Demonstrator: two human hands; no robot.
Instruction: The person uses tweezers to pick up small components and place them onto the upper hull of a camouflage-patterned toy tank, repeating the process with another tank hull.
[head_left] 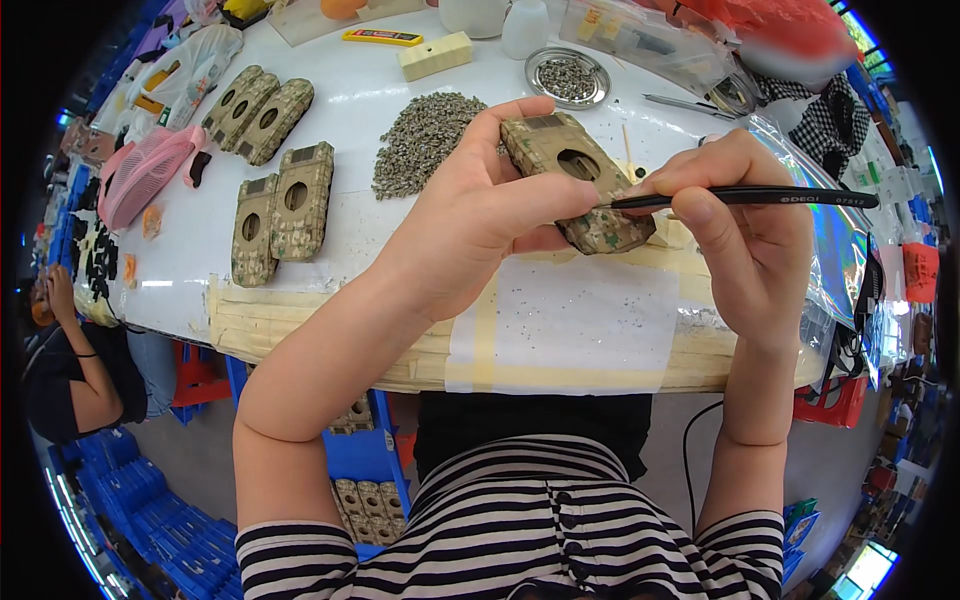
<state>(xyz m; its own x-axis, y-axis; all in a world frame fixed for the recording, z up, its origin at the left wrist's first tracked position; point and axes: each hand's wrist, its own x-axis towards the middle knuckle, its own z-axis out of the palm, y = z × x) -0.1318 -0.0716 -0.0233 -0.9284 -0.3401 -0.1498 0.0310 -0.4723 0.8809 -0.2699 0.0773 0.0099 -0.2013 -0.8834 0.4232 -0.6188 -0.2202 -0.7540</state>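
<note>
My left hand point(455, 205) is closed around a camouflage-patterned model tank hull point(548, 145) and keeps it tilted above the table. A round opening shows in the hull's top. Between the fingers of my right hand point(750, 240) is a pair of black tweezers point(765, 195). Their tips meet the hull's side, beside my left thumb; whether they grip a small part there is too fine to see. Below the hands lies a white sheet of paper point(580, 355), sprinkled with tiny specks.
To the left stand several more camouflage hulls point(302, 200). A heap of small grey metal pieces point(425, 150) lies beyond my left hand, near a round metal dish point(597, 100) of similar pieces. Farther back are a yellow cutter point(382, 38) and a cream block point(436, 58). A person point(80, 370) sits at left.
</note>
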